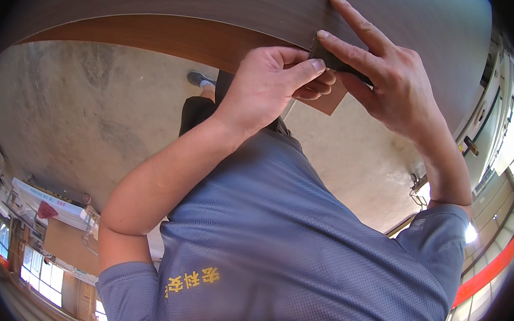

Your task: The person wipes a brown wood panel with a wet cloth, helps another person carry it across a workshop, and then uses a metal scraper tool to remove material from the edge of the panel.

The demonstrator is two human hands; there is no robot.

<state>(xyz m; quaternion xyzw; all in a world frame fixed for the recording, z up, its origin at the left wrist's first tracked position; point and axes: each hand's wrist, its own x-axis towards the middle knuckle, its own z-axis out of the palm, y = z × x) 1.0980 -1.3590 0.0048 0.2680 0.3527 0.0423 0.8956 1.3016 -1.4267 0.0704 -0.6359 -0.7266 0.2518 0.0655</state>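
Note:
A dark, flat, short piece [325, 54] sits at the near edge of a large grey-brown wood-grain panel [227, 9]; its exact kind does not show. My left hand [263, 87] is closed, its thumb tip at the left end of that piece and its other fingers curled below the edge. From the right, my right hand [389, 71] grips the same piece, the index finger along its top and the thumb on its near side. The right middle finger reaches out onto the panel's face. Part of the piece is hidden under my right fingers.
Below the panel's edge shows an orange-brown surface [157, 38]. A brown square corner [328, 102] juts out beneath my hands. The concrete floor [84, 108] lies below, with a shoe [199, 79] on it. Cluttered workshop goods [49, 201] stand at the left.

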